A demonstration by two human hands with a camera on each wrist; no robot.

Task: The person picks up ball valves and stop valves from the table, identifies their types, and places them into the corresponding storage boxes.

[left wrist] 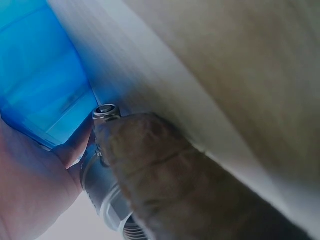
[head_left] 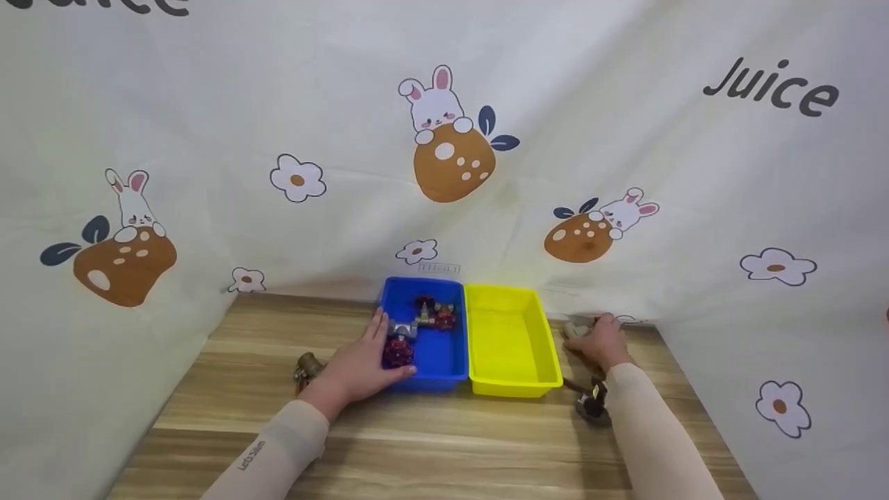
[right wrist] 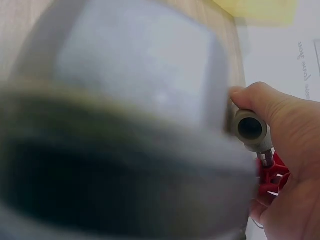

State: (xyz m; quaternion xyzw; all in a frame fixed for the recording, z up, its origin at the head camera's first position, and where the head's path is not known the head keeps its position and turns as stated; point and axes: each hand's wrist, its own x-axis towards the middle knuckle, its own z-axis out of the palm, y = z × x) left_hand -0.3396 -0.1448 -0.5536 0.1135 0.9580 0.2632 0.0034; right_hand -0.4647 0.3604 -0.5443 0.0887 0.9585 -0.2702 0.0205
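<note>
My left hand [head_left: 358, 364] rests against the left wall of the blue bin [head_left: 444, 361], fingers straight along the side and thumb spread at the front corner. Inside that bin lie several valves with red handwheels, one silver-bodied valve [head_left: 401, 332] leaning by the left wall. A brass-coloured fitting [head_left: 309, 364] sits on the table beside my left wrist. Over at the right, behind the yellow bin's side, my right hand [head_left: 605, 344] grips a valve [right wrist: 251, 127] with a beige pipe end and a red handwheel [right wrist: 272, 177]. My palm partly hides it.
Right of the blue bin stands the yellow bin [head_left: 510, 333], its floor bare. A grey and black fitting [head_left: 592, 406] lies by my right forearm; a large blurred grey piece [right wrist: 135, 65] fills the right wrist view. A printed cloth [head_left: 333, 118] hangs behind the wooden table [head_left: 417, 451].
</note>
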